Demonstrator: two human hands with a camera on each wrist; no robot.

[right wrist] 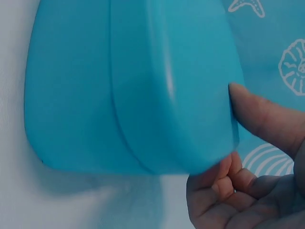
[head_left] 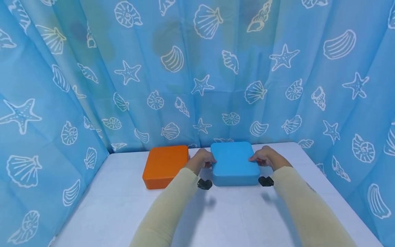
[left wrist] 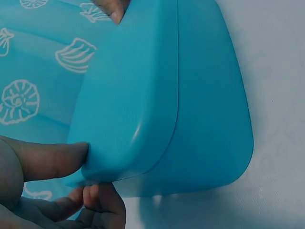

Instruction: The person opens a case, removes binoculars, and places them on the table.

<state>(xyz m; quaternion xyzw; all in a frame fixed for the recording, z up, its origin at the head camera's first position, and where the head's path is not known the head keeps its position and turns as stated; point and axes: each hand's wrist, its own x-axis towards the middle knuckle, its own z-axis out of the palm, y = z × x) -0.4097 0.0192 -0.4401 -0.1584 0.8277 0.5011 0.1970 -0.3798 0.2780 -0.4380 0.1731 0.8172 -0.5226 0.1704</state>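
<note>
A light blue box (head_left: 235, 157) with rounded corners sits on the table's right half. Its lid (left wrist: 121, 95) is on, and a thin seam runs round the side below it. My left hand (head_left: 203, 158) grips the lid's left side, thumb on the top edge and fingers curled against the side. At the opposite side my right hand (head_left: 264, 157) grips the lid the same way, its thumb (right wrist: 267, 114) on top. Both wrist views show the seam closed along the front. To the left of my left hand lies an orange box (head_left: 168, 163), also closed.
A white-covered table (head_left: 117, 212) bears both boxes. Behind and at the sides hangs a blue curtain (head_left: 216, 79) printed with white shells and starfish, close to the table's back edge. Dark wrist cameras (head_left: 205, 184) sit under both wrists.
</note>
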